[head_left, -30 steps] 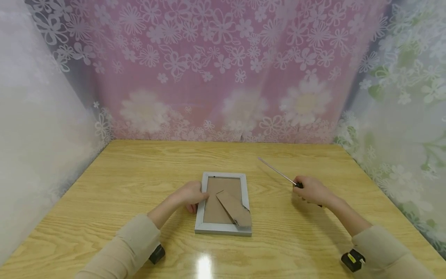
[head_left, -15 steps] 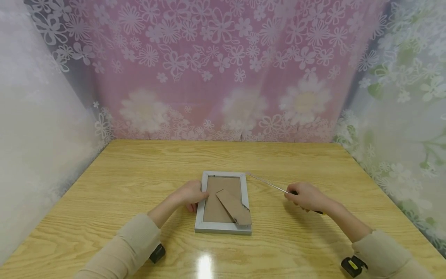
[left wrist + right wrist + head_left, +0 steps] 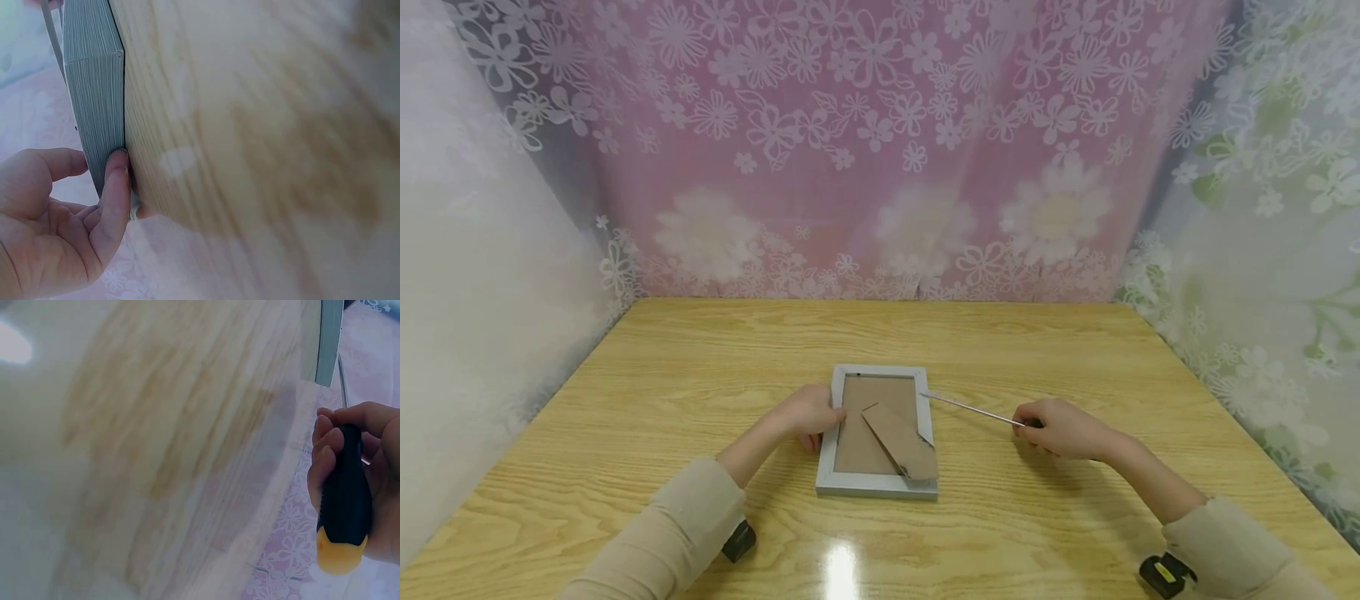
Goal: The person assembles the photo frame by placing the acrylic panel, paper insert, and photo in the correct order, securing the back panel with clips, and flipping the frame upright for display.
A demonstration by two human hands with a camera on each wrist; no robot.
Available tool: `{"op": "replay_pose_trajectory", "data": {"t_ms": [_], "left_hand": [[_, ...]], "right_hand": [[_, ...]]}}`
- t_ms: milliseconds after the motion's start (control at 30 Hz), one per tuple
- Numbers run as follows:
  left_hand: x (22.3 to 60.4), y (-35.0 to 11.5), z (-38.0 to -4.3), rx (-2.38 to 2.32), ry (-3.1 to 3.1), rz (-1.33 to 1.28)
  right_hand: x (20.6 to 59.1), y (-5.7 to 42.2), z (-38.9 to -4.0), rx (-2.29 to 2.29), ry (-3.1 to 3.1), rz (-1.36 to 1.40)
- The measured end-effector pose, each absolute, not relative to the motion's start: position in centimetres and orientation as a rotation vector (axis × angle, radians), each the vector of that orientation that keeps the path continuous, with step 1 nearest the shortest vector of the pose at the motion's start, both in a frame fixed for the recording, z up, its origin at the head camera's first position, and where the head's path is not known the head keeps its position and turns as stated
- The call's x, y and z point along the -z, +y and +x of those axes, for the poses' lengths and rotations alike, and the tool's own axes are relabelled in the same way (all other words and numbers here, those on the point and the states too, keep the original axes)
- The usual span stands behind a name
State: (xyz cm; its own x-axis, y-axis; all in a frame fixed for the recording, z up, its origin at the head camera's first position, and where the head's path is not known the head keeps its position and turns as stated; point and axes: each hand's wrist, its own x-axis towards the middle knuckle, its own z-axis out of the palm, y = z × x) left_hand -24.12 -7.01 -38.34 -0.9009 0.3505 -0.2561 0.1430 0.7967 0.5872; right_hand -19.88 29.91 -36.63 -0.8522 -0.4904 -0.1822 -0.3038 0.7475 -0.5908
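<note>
Our right hand point(image 3: 1063, 427) brings the driver point(image 3: 976, 409) to the frame point(image 3: 865, 482).
Its fingers are clamped round the driver; the tip point(image 3: 923, 394), out over the surface point(image 3: 700, 358) a second ago, now lies at the frame's side nearest that hand, touching or just above, we cannot tell. Our left hand point(image 3: 807, 412) pinches the opposite side, so the frame lies back-up between our hands, its flap point(image 3: 901, 442) slanting toward the right hand's side. We judge driver and frame lined up, the left hand steadying.
</note>
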Motion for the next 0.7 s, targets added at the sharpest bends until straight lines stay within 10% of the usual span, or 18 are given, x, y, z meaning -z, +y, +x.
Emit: {"op": "replay_pose_trajectory", "data": {"t_ms": [700], "left_hand": [[38.44,-7.57,-24.47,-0.844,2.658,0.364]], "right_hand": [[37.02,29.91,-19.15,0.705,2.704,-0.751]]}}
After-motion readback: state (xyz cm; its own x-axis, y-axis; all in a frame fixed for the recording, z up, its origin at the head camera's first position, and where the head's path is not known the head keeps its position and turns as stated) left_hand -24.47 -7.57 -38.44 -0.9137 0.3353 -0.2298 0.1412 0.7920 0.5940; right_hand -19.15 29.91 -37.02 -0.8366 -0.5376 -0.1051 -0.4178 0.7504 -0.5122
